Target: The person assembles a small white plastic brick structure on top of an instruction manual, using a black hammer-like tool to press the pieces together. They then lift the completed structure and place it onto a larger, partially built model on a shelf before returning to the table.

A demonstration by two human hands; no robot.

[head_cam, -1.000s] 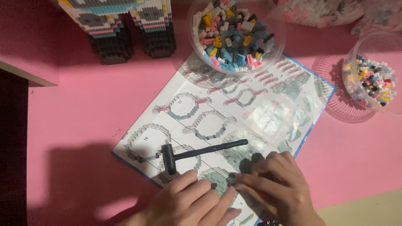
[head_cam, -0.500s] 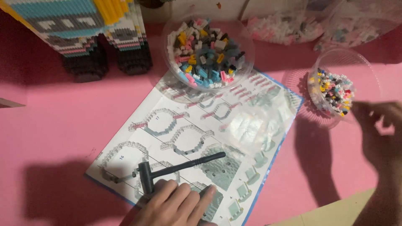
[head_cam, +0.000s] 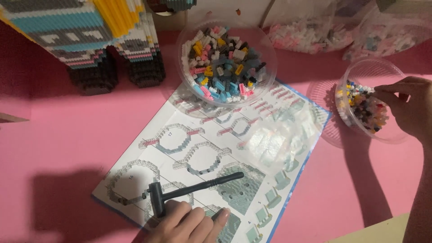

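Reaching across now, the right hand (head_cam: 405, 105) is arriving over the small clear bowl (head_cam: 360, 72) at the right side of the table, where half a second ago it was hanging just short of it. Its fingers are curling down over the rim, fingertips drawn together above the tiny mixed-colour bricks (head_cam: 362, 108) inside; whether they are pinching a piece, I cannot tell.

Meanwhile the left hand (head_cam: 186, 222) is resting at the bottom edge of the view, fingers loosely spread and lying flat on the instruction sheet (head_cam: 202, 148), pressing it onto the pink table (head_cam: 67, 135). Just above those fingers a small black hammer (head_cam: 189, 191) is lying across the sheet, its head toward the left, its handle running up to the right; the hand is near it, not gripping it.

Further up, a large clear bowl (head_cam: 184, 40) of pink, blue, yellow and grey bricks is sitting on the sheet's top corner. A tall brick model (head_cam: 90, 31) is standing at upper left, and clear bags of bricks (head_cam: 310, 33) are lying along the far edge.
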